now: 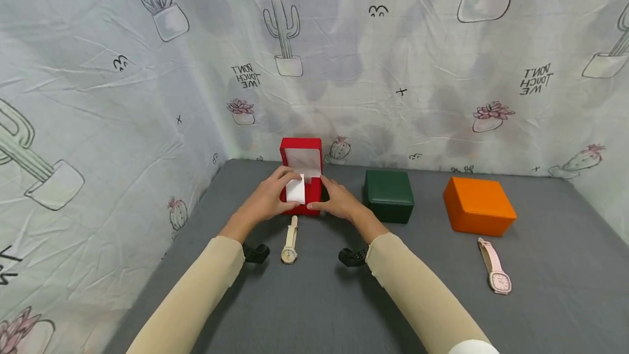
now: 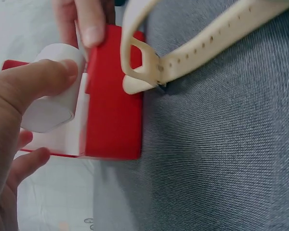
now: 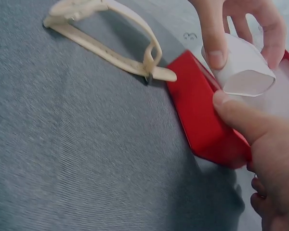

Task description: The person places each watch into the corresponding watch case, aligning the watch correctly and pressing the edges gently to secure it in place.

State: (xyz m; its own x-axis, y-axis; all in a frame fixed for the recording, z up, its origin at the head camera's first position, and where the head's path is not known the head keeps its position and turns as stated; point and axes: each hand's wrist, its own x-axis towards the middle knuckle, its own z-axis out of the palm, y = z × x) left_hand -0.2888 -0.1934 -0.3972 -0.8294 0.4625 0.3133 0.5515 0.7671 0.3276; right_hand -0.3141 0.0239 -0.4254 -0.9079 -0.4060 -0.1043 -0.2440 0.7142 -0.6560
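Observation:
A red watch box stands with its lid raised, showing a white lining. My left hand pinches a white watch cushion between thumb and fingers, over the box's left part. In the left wrist view the cushion is a rounded white roll, tilted above the lining. My right hand grips the box's right side, its thumb on the front rim in the right wrist view and its other fingers partly hidden. Right before the box lies a cream watch, its buckled strap end near the box's front wall.
To the right of the red box sits a closed green box. Further right is a closed orange box, with a pink watch in front of it. A printed cloth hangs behind the grey table.

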